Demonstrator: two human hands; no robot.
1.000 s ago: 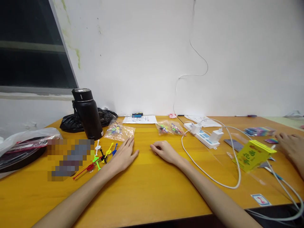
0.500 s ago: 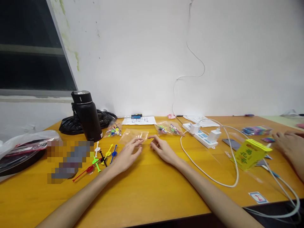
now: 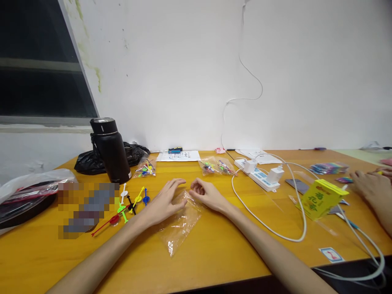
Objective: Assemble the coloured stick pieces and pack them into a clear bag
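Note:
A clear plastic bag (image 3: 180, 224), looking flat, lies on the table between my hands, its near corner towards me. My left hand (image 3: 167, 202) is open at the bag's left side, fingers stretched forward and thumb over the plastic. At the bag's far right corner, the curled fingers of my right hand (image 3: 206, 194) are closed on the plastic; the fingertips are partly hidden. Left of my left hand lie several loose arrow-shaped plastic spinners, among them a red one (image 3: 114, 220), a yellow one (image 3: 139, 198) and a blue one (image 3: 146, 199).
Filled bags (image 3: 216, 166) of coloured pieces lie further back. A black bottle (image 3: 110, 151) stands at the left. On the right are a power strip (image 3: 263, 179) with looping white cables and a yellow carton (image 3: 321, 199). Another person's hand (image 3: 370, 188) is at the far right.
The clear bag has come from beyond my hands to between them, nearer me. My left thumb has spread away from the fingers, and my right fingers have curled in.

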